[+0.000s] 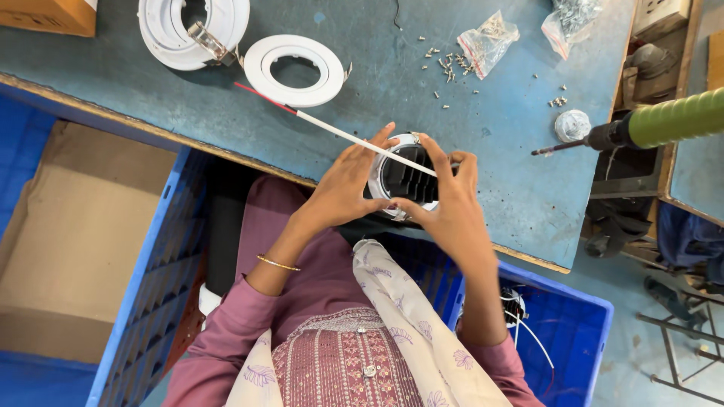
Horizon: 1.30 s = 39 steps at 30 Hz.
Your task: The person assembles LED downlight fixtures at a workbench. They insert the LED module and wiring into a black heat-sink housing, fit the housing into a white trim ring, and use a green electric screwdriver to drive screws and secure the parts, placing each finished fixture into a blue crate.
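Bench (226,113): blue-grey worn top, its near edge running across the view.
Crates: one blue crate (143,301) at the left, another blue crate (573,324) at lower right.
White rings (294,69): two lamp trims at the far left of the bench.
Lamp housing (407,181): round, black-finned inside, at the near bench edge, with a white cable (339,134) across it.
Left hand (343,188): fingers closed on the housing's left rim.
Right hand (452,211): gripping the housing's right side.
Screws (449,68): scattered loose beyond.
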Available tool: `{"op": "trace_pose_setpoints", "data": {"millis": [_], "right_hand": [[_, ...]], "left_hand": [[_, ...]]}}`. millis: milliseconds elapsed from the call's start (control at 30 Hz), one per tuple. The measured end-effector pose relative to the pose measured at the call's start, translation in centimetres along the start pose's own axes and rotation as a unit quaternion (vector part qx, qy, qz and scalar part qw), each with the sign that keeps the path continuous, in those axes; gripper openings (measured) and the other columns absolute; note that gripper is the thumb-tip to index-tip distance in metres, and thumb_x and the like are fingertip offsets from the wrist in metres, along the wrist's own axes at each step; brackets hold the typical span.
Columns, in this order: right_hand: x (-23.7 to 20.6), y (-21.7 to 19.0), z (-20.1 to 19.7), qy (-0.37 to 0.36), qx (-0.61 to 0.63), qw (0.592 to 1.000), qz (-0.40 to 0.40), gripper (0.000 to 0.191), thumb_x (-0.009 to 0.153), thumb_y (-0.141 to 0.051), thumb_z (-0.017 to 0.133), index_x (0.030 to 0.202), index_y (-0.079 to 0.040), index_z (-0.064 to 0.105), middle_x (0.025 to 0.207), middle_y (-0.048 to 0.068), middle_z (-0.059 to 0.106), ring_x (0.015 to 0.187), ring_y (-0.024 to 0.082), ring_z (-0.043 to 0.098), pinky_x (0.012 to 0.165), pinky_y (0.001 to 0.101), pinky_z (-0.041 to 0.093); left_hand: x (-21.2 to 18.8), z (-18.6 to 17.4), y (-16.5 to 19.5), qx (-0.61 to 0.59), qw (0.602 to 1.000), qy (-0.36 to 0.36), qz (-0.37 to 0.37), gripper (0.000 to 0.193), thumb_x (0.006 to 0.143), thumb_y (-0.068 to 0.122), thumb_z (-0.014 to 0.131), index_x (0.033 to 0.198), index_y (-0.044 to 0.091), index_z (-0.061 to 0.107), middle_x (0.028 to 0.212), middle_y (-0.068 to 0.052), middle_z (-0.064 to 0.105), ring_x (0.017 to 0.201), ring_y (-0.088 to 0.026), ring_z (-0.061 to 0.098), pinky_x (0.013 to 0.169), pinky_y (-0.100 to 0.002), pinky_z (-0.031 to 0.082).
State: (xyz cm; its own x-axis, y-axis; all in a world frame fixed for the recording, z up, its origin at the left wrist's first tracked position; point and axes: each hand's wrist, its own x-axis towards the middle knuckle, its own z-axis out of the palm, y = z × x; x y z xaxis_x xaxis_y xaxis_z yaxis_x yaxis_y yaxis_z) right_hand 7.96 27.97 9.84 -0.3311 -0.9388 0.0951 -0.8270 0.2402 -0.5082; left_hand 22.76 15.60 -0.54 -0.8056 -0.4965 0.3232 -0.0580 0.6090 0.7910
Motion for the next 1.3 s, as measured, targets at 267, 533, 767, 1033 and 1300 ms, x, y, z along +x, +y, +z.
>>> {"op": "trace_pose_setpoints", "data": {"millis": [267, 533, 767, 1033, 1300], "right_hand": [[0.1, -0.1, -1.3, -0.028, -0.001, 0.999, -0.017, 0.089, 0.071, -0.018, 0.089, 0.149, -0.019, 0.048, 0.135, 0.012, 0.059, 0.120, 0.034, 0.060, 0.096, 0.0437, 0.051], [0.3, -0.3, -1.6, -0.035, 0.007, 0.999, -0.018, 0.091, 0.071, -0.016, 0.089, 0.152, -0.020, 0.047, 0.134, 0.011, 0.057, 0.119, 0.033, 0.059, 0.094, 0.0437, 0.051], [0.3, 1.0, -1.2, -0.047, 0.026, 0.997, -0.053, 0.094, 0.072, -0.015, 0.089, 0.156, -0.019, 0.044, 0.137, 0.013, 0.054, 0.125, 0.034, 0.056, 0.101, 0.0433, 0.048], [-1.1, 2.9, -3.2, 0.115, 0.286, 0.950, -0.038, 0.064, 0.098, -0.019, 0.078, 0.152, -0.001, 0.048, 0.148, 0.014, 0.053, 0.134, 0.025, 0.056, 0.111, 0.0377, 0.050], [-5.7, -3.8, 4.3, -0.014, 0.490, 0.872, -0.019, 0.038, 0.092, -0.025, 0.064, 0.126, -0.009, 0.061, 0.132, 0.010, 0.066, 0.103, 0.015, 0.076, 0.082, 0.0310, 0.063]], "left_hand": [[0.1, -0.2, 0.5, -0.037, 0.999, -0.005, -0.029, 0.111, 0.072, 0.025, 0.088, 0.161, 0.010, 0.023, 0.162, -0.002, 0.038, 0.151, -0.027, 0.037, 0.127, -0.044, 0.026], [0.1, -0.2, 0.5, -0.023, 1.000, 0.003, -0.015, 0.103, 0.071, 0.024, 0.088, 0.156, 0.010, 0.031, 0.164, -0.004, 0.036, 0.150, -0.028, 0.038, 0.126, -0.044, 0.026], [0.0, -0.2, 0.6, -0.021, 1.000, 0.008, -0.014, 0.100, 0.072, 0.024, 0.089, 0.154, 0.010, 0.035, 0.165, -0.007, 0.034, 0.150, -0.029, 0.038, 0.126, -0.044, 0.027], [-2.1, -2.0, 3.5, -0.113, 0.990, 0.078, -0.032, 0.090, 0.083, 0.014, 0.083, 0.157, 0.003, 0.032, 0.163, -0.014, 0.039, 0.151, -0.036, 0.036, 0.125, -0.045, 0.029], [-3.3, -1.3, 4.3, -0.556, 0.741, 0.361, -0.106, 0.025, 0.106, 0.011, 0.067, 0.128, 0.006, 0.056, 0.118, -0.006, 0.063, 0.110, -0.015, 0.062, 0.100, -0.033, 0.051]]}}
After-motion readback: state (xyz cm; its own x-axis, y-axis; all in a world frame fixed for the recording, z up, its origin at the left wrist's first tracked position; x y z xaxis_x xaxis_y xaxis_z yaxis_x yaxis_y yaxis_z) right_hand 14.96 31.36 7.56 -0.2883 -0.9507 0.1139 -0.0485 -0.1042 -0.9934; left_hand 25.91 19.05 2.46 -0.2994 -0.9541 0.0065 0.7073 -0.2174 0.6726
